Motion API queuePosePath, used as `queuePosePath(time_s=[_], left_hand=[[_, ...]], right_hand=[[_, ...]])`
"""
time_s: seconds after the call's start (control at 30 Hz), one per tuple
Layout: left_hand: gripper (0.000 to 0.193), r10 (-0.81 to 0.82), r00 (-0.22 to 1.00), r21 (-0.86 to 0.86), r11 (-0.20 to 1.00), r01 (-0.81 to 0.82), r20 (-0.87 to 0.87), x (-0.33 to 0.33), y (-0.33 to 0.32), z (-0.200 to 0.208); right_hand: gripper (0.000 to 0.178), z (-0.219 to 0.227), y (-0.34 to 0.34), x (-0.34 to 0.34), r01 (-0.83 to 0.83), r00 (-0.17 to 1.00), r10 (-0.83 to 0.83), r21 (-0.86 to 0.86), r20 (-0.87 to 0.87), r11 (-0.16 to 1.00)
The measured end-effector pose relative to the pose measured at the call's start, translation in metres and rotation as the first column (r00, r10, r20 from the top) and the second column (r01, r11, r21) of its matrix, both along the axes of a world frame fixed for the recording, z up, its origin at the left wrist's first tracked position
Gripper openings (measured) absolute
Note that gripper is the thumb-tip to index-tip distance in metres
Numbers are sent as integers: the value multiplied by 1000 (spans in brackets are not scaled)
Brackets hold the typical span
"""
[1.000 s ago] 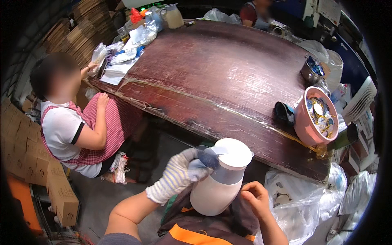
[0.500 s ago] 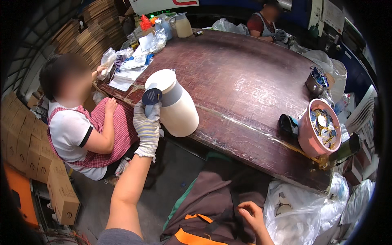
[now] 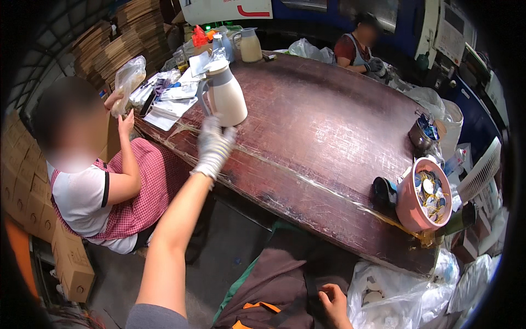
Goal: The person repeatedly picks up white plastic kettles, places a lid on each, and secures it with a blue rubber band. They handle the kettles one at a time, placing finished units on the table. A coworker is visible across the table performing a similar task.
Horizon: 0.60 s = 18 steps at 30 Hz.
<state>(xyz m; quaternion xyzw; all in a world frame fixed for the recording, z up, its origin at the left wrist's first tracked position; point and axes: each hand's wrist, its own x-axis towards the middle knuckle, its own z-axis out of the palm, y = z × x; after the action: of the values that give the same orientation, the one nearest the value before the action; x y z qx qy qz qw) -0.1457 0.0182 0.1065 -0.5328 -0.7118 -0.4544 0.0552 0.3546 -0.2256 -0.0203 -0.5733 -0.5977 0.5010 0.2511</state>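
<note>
A cream jug with a grey collar and grey handle stands upright on the dark red table, left of its middle. Just in front of its base is my left hand, in a striped knit glove and blurred by motion. Its fingers look spread and hold nothing, apart from the handle. My bare right hand is low at the lower edge, over my dark apron. Its fingers are loosely bent, with a gap to the thumb, and nothing shows in them.
At left, a person in a checked apron handles a clear plastic bag. Another jug stands farther back. A pink bucket of round tags sits at the table's right corner, beside a small dark pouch. Another person sits at the far side.
The jug has gone from the near edge to farther back on the table, and my left hand has let go of it. The person at left has lifted the plastic bag.
</note>
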Motion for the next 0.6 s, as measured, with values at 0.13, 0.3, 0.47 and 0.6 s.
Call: queuePosePath(time_s=[0.13, 0.3, 0.47, 0.6], left_hand=[[42, -231, 971, -178, 959, 219, -52, 87, -2, -68], [40, -269, 909, -332, 930, 159, -317, 155, -15, -108], [15, -300, 942, -112, 952, 285, -152, 147, -21, -102], [17, -226, 971, -125, 964, 235, 77, 150, -24, -106]], right_hand=[[15, -28, 6, -1, -124, 984, 72, 347, 161, 930], [14, -58, 12, -9, -155, 970, 47, 462, 237, 873], [13, -56, 17, -20, -200, 960, 49, 555, 275, 807], [13, -55, 18, -18, -196, 965, 58, 551, 257, 811]])
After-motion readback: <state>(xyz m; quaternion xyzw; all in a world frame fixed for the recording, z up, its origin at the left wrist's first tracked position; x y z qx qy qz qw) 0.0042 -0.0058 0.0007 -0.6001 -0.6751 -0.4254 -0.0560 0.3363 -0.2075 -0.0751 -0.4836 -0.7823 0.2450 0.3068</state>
